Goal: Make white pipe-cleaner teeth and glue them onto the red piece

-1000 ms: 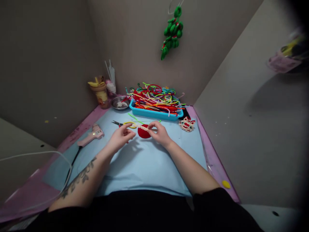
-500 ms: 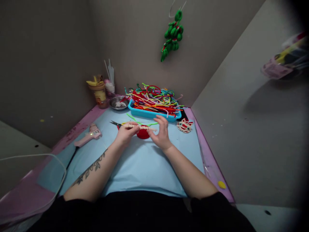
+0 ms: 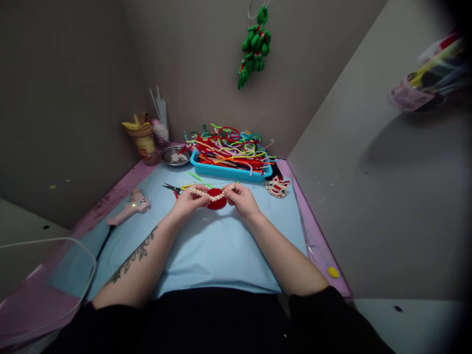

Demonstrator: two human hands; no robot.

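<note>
My left hand (image 3: 188, 202) and my right hand (image 3: 239, 198) each pinch one end of a cream twisted pipe cleaner (image 3: 212, 195), which sags in a shallow curve between them. Just behind and under it lies a red round felt piece (image 3: 217, 203) on the light blue mat (image 3: 206, 250). Both hands hover low over the mat, fingers closed on the ends.
A blue tray (image 3: 228, 172) heaped with coloured pipe cleaners stands at the back. Scissors (image 3: 172, 187), a pink glue gun (image 3: 129, 209), a metal dish (image 3: 176, 156), a cup (image 3: 142, 137) and a small lion-face craft (image 3: 277, 187) lie around. A green ornament (image 3: 253, 46) hangs on the wall.
My left hand came in and took the left end of the pipe cleaner. My right hand closed on the right end, and the strip now bends down over the red piece.
</note>
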